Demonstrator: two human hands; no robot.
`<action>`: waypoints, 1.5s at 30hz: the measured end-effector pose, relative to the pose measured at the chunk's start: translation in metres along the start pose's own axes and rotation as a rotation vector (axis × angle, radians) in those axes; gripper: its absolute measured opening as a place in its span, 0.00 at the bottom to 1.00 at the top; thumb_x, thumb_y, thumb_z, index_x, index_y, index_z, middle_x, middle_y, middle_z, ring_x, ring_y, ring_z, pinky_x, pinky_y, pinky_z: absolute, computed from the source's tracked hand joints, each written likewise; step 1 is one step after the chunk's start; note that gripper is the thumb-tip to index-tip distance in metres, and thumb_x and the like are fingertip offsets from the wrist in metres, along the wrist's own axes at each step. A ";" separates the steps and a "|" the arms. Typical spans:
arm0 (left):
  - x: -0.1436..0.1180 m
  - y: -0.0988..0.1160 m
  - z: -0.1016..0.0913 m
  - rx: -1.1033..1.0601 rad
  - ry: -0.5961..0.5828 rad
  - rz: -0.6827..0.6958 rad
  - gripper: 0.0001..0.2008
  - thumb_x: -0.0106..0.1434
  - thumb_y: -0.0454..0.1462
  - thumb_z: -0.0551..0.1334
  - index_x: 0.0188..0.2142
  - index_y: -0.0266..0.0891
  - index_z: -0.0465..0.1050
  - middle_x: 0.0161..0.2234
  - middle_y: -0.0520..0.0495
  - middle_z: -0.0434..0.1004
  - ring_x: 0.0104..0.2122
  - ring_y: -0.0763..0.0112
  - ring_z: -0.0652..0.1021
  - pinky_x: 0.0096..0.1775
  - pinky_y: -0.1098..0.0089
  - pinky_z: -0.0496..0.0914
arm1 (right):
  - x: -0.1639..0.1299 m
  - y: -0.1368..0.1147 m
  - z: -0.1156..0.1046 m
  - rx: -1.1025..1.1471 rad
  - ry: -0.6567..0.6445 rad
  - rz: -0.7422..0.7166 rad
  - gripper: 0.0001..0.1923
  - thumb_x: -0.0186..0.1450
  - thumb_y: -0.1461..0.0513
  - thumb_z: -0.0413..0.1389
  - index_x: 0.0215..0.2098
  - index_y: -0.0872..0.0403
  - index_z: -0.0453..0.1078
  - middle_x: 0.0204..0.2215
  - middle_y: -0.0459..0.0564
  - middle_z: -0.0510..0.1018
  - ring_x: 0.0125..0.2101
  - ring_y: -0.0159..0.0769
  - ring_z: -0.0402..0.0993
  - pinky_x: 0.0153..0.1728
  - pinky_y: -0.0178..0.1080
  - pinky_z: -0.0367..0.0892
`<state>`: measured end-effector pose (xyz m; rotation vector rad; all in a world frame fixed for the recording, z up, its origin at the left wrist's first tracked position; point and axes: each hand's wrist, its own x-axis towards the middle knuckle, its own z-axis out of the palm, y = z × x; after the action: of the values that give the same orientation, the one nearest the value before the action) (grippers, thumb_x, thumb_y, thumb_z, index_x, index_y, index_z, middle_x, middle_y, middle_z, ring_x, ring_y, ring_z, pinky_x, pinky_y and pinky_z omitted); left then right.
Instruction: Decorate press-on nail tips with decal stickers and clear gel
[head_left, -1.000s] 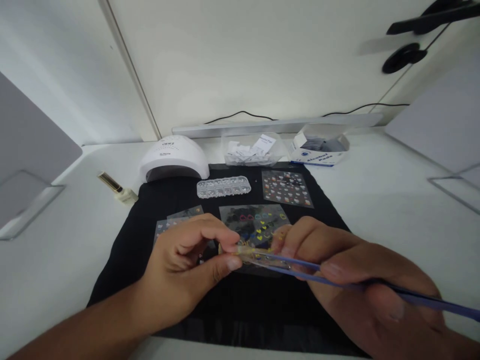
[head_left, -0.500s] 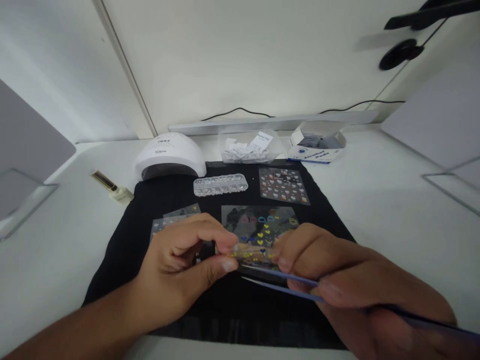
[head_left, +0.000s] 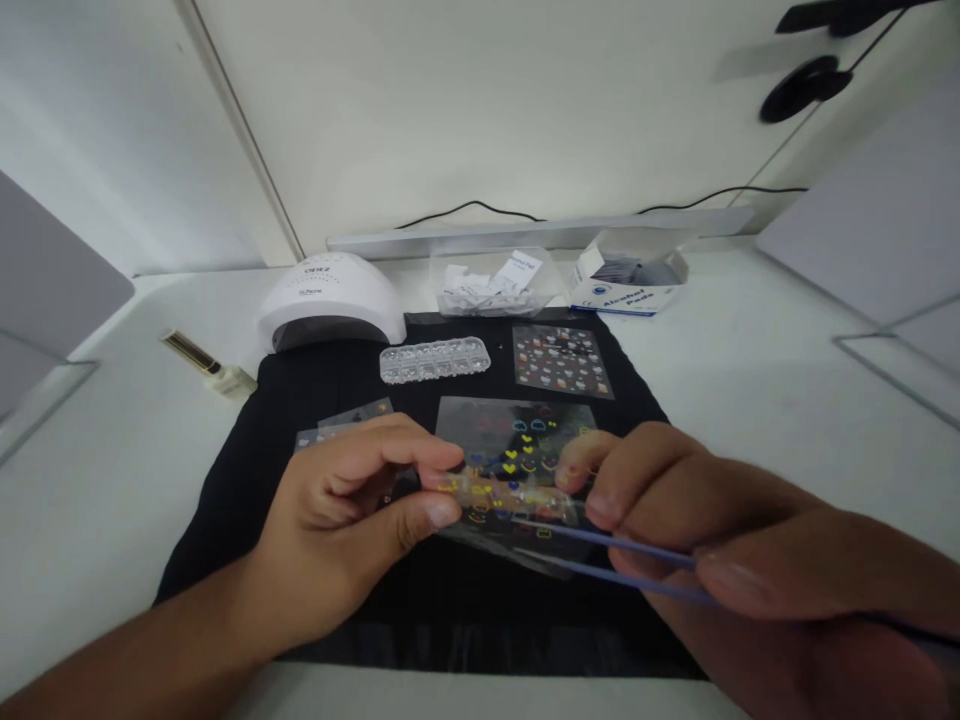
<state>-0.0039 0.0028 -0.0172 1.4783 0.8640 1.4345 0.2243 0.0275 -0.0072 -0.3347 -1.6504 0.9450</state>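
— What do the hands hold over the black mat [head_left: 247, 500]?

— The left hand [head_left: 341, 520] pinches the left edge of a clear sticker sheet [head_left: 517, 470] between thumb and forefinger, lifting its near edge off the mat; the right hand [head_left: 720, 540] grips blue tweezers [head_left: 600, 560] between thumb and fingers, their tips lying at the sheet's near edge; yellow, blue and red stickers show on the sheet.

— And the containers?

— At the far edge of the mat, a clear compartment box [head_left: 435, 360] holds small pale gems, row on row; behind it a clear tub [head_left: 491, 283] holds white paper slips; right of that, an open alcohol pad box [head_left: 626, 283] shows grey sachets inside.

— Anything else?

— A white nail lamp [head_left: 330, 300] far left, a gold-capped polish bottle [head_left: 206, 365] lying beside it; a second sticker sheet [head_left: 561, 360] flat on the mat, far right.
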 end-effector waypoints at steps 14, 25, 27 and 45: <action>-0.003 -0.001 -0.002 -0.015 0.032 -0.051 0.16 0.59 0.27 0.70 0.43 0.49 0.84 0.31 0.51 0.79 0.33 0.74 0.78 0.36 0.77 0.74 | 0.012 0.003 0.000 0.112 0.087 0.039 0.11 0.68 0.54 0.59 0.39 0.48 0.82 0.25 0.48 0.79 0.28 0.38 0.73 0.38 0.48 0.74; -0.004 0.001 -0.004 0.016 0.025 -0.054 0.16 0.59 0.27 0.70 0.41 0.51 0.84 0.30 0.53 0.78 0.32 0.77 0.77 0.35 0.81 0.74 | 0.010 -0.001 -0.004 0.085 -0.006 0.063 0.13 0.70 0.57 0.54 0.39 0.48 0.81 0.18 0.47 0.70 0.31 0.41 0.73 0.37 0.47 0.71; -0.004 0.001 -0.004 0.018 0.023 -0.052 0.16 0.59 0.27 0.70 0.41 0.51 0.84 0.30 0.53 0.78 0.32 0.77 0.78 0.36 0.81 0.74 | 0.012 -0.002 -0.003 0.071 -0.011 0.038 0.15 0.71 0.57 0.52 0.40 0.47 0.81 0.16 0.46 0.68 0.30 0.41 0.73 0.35 0.47 0.71; -0.003 -0.001 -0.007 0.058 0.009 -0.039 0.16 0.60 0.28 0.69 0.43 0.53 0.83 0.32 0.55 0.78 0.33 0.79 0.77 0.37 0.84 0.72 | 0.007 0.007 0.001 0.198 0.061 -0.007 0.14 0.69 0.59 0.53 0.39 0.54 0.82 0.17 0.47 0.69 0.30 0.40 0.71 0.37 0.47 0.69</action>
<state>-0.0108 0.0010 -0.0201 1.4912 0.9421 1.3990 0.2194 0.0366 -0.0073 -0.2210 -1.4876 1.0727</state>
